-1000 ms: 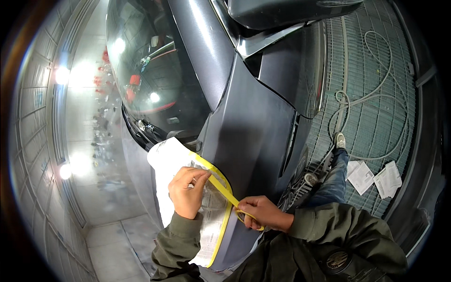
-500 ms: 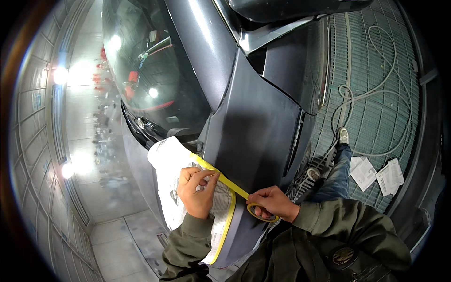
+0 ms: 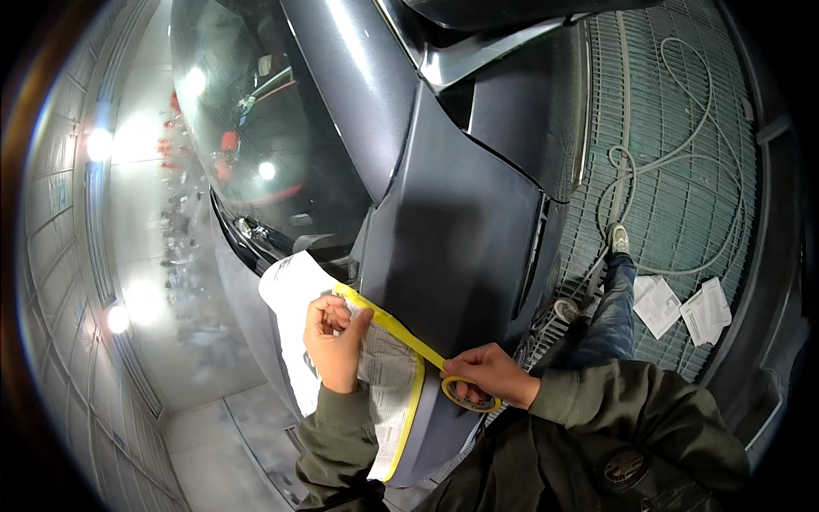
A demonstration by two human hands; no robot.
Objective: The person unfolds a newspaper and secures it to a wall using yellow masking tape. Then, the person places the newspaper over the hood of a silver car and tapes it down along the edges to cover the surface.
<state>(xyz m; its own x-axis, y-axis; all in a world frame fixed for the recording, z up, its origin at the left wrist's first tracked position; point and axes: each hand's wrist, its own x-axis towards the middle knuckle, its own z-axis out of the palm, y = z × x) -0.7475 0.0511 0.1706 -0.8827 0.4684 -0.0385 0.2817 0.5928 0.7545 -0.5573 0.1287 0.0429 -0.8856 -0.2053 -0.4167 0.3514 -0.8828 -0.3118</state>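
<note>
A roll of yellow tape [image 3: 474,408] hangs in the right hand [image 3: 493,375], whose thumb and fingers are closed on it, some of them through its ring. The roll is over the car's dark side panel [image 3: 456,230], just beyond the right-hand edge of the printed paper [image 3: 300,299] that covers part of the car below the windshield [image 3: 281,145].

From the roll, a straight tape strip [image 3: 415,343] runs up and to the left, its long axis slanting toward the paper's upper edge, nearest the glass. The left hand [image 3: 335,341] is over the paper, at the strip's upper-left stretch; the right is nearer its lower end. The left fingers are loosely curled, the thumb raised beside the strip; I cannot tell whether they grip or merely touch it. More yellow tape borders the paper's right-hand edge.
</note>
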